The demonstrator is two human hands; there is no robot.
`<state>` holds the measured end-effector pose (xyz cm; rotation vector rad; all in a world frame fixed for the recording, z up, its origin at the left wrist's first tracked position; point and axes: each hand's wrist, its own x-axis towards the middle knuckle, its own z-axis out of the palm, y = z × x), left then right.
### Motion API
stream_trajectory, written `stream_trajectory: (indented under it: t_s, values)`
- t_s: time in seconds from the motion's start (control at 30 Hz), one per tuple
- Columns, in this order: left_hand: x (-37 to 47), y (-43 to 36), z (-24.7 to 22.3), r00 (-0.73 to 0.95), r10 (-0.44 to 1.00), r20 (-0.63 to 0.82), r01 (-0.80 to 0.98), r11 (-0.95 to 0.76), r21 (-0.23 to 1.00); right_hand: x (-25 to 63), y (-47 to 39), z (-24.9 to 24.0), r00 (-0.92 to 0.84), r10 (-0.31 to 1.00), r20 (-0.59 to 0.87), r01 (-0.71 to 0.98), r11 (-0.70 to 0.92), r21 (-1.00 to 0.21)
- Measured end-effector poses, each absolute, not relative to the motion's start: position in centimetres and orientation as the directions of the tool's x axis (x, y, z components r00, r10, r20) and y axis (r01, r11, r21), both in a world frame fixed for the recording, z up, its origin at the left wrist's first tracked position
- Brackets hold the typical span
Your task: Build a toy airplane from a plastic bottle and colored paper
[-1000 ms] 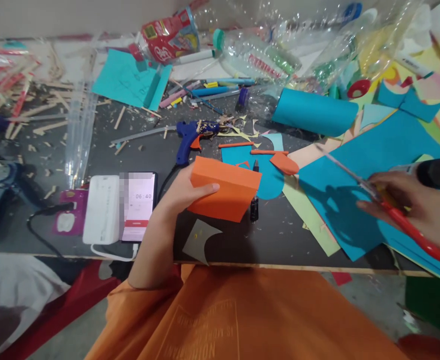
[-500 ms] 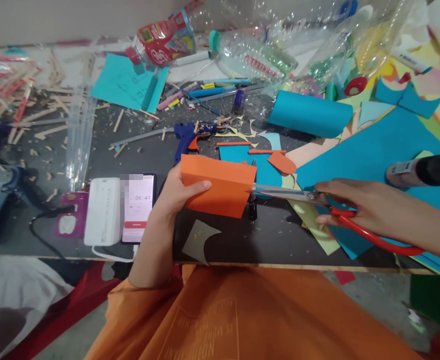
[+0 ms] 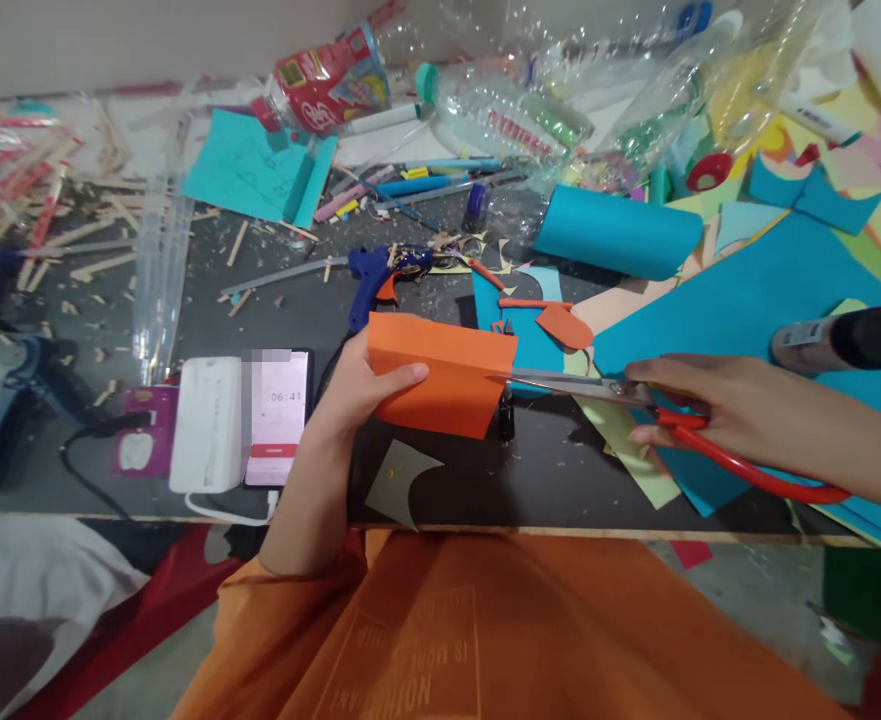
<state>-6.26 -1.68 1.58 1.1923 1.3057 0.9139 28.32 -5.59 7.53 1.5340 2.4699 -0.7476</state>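
My left hand (image 3: 372,385) grips a sheet of orange paper (image 3: 447,400) by its left side, thumb on top and the other fingers hidden beneath. A crease runs across the sheet. In my right hand (image 3: 710,395) is a pair of scissors (image 3: 582,385) with red handles, pointing left. The blades meet the paper's right edge, with a tip over the sheet. Just beyond the paper lie narrow orange strips (image 3: 534,304) and a rounded orange piece (image 3: 564,328) on blue paper (image 3: 489,300). Beneath the blades a black pen-like object (image 3: 507,415) rests on the table.
A blue glue gun (image 3: 380,275) lies behind the paper. At left are a phone (image 3: 279,420), a white power bank (image 3: 205,425) and wooden sticks (image 3: 117,260). Plastic bottles (image 3: 500,110) line the back. A black-capped bottle (image 3: 845,340) lies on blue sheets at right.
The scissor blades have moved slightly left onto the paper and closed somewhat. The orange paper has shifted a little right. One orange strip behind it has turned and now slants.
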Motion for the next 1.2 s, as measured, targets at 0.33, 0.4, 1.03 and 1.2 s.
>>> stream_trajectory:
  t_s: [0.33, 0.4, 1.03, 1.2]
  values:
    - [-6.0, -1.7, 1.6, 0.117, 0.972, -0.205, 0.153, 0.186, 0.971, 28.1, -5.4, 7.8, -0.453, 0.768, -0.453, 0.882, 0.314, -0.35]
    - [-5.9, -1.7, 1.6, 0.115, 0.972, -0.207, 0.152, 0.189, 0.97, 28.2, -5.4, 7.7, -0.461, 0.772, -0.437, 0.877, 0.322, -0.357]
    - [-5.5, -1.8, 1.1, 0.117, 0.955, -0.272, 0.123, 0.257, 0.958, 27.1, -4.8, 7.9, -0.476, 0.745, -0.467, 0.87, 0.32, -0.376]
    - [-5.3, -1.8, 1.1, 0.128, 0.955, -0.268, 0.121, 0.253, 0.96, 26.6, -4.8, 8.0, -0.471, 0.74, -0.48, 0.872, 0.311, -0.378]
